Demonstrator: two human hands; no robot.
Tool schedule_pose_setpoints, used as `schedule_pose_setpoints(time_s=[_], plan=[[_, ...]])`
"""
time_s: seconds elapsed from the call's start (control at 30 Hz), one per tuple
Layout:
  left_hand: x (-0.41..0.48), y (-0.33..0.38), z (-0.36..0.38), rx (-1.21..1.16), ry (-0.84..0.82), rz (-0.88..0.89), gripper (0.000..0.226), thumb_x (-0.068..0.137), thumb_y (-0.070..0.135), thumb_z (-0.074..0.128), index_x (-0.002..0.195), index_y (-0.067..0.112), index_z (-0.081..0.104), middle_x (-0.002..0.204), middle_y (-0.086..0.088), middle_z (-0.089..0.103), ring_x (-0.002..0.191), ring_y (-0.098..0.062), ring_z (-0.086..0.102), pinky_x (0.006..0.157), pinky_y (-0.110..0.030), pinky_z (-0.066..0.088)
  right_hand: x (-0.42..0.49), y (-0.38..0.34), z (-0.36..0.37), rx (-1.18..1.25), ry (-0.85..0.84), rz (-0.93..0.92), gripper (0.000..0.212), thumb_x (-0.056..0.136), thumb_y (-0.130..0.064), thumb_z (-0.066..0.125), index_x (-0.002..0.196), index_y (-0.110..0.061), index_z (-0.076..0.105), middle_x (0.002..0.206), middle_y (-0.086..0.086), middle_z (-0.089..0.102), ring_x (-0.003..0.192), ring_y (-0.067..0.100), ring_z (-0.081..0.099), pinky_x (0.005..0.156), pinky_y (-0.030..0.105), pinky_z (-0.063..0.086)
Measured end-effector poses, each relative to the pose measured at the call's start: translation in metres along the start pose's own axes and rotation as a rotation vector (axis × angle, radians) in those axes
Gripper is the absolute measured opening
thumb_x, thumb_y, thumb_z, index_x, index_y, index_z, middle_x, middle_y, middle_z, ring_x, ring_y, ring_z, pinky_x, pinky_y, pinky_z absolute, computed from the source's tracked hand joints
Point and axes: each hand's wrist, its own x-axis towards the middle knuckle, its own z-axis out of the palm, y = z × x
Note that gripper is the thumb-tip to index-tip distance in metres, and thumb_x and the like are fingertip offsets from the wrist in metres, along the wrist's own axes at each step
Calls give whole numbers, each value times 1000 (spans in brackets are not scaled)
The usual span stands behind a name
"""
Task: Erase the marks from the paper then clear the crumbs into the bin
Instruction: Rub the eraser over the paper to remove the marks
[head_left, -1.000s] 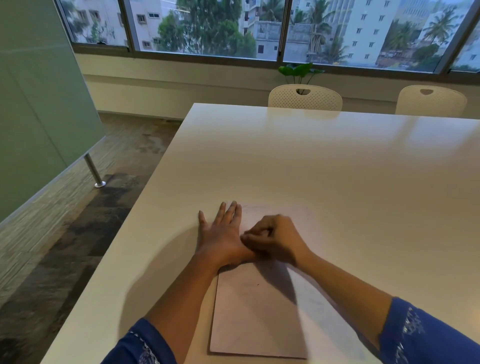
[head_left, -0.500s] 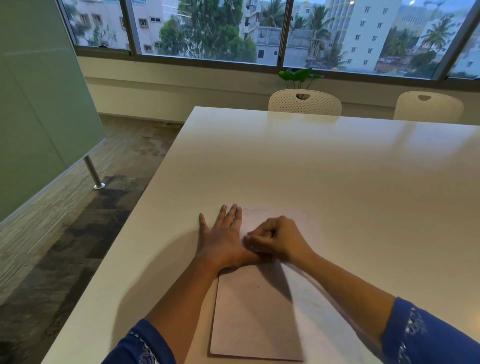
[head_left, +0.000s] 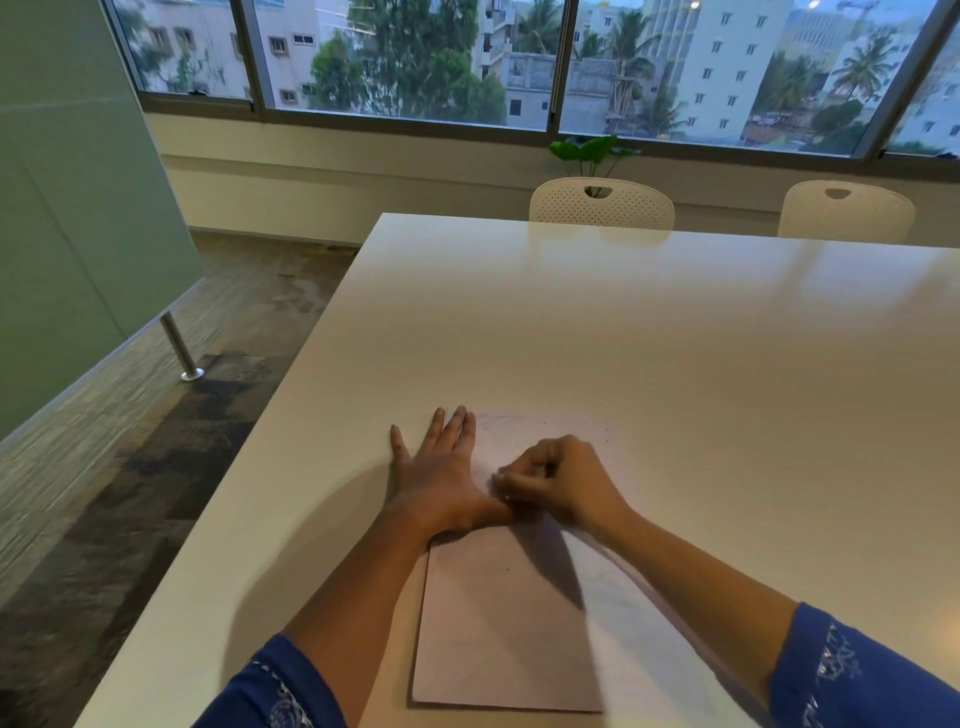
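A sheet of pale paper (head_left: 509, 623) lies on the white table (head_left: 623, 338) in front of me. Faint pencil marks and a few dark specks show near its far edge. My left hand (head_left: 441, 473) lies flat with straight fingers on the paper's far left corner, holding it down. My right hand (head_left: 561, 480) is curled over the upper part of the sheet, fingertips pinched together against the paper just right of my left thumb. A small white eraser seems to sit in that pinch, mostly hidden by the fingers. No bin is in view.
Two white perforated chairs (head_left: 602, 205) (head_left: 847, 210) stand at the table's far edge, with a green plant (head_left: 592, 150) behind them under the windows. The table's left edge drops to the floor; a green partition (head_left: 78, 208) with a metal post (head_left: 179, 348) stands at left.
My right hand has shifted slightly right and away from me over the paper while staying pinched. The left hand has stayed flat in place. The camera has tilted down a little.
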Motion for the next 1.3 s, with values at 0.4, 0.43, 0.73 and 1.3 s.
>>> schedule_pose_setpoints(time_s=[0.4, 0.43, 0.73, 1.3], plan=[[-1, -1, 1, -19, -7, -5, 148, 44, 107, 35, 158, 25, -13, 165, 9, -17, 150, -14, -21, 116, -64, -14, 5, 12, -33, 24, 199, 158, 15, 83, -23, 78, 73, -11, 77, 71, 2, 74, 53, 10, 64, 52, 26, 54], [-1, 0, 1, -21, -4, -5, 148, 45, 107, 36, 158, 25, -12, 165, 9, -17, 150, -14, -21, 116, -64, -13, -2, 8, -23, 39, 125, 148, 14, 82, -22, 79, 73, -12, 77, 74, -2, 75, 54, 6, 65, 52, 20, 52], [-2, -1, 0, -23, -13, 0, 149, 42, 109, 32, 158, 26, -12, 165, 10, -17, 150, -13, -21, 116, -64, -14, 2, 29, -65, 119, 338, 235, 20, 81, -19, 81, 68, -4, 75, 70, 14, 73, 51, 24, 62, 46, 26, 47], [-1, -2, 0, -27, -16, 6, 149, 44, 108, 34, 158, 25, -13, 165, 10, -18, 150, -13, -22, 115, -64, -17, -1, 25, -55, 4, 303, 198, 18, 81, -21, 79, 71, -7, 77, 67, 10, 73, 51, 15, 61, 51, 28, 50]])
